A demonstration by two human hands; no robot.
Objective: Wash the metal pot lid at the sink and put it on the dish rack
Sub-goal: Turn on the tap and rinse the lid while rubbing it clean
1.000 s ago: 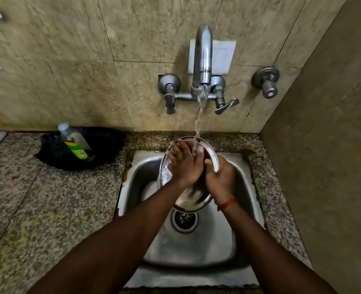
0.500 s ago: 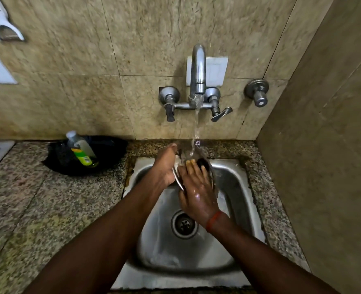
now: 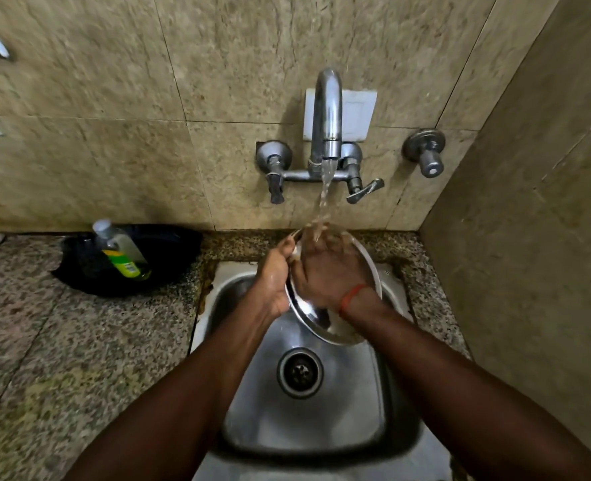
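Round shiny metal pot lid (image 3: 316, 321) held tilted over the back of the steel sink (image 3: 308, 421), under the stream from the chrome wall tap (image 3: 326, 112). Left hand (image 3: 274, 277), grip clamped on the lid's left edge; right hand (image 3: 325, 269) pressed flat on its face, grip spread, fingers blurred. Basin and round drain (image 3: 300, 373) open below the lid. Speckled granite worktop (image 3: 61, 348) bare in front; green-labelled clear bottle (image 3: 120, 249) in a black pan (image 3: 169, 251) near the wall.
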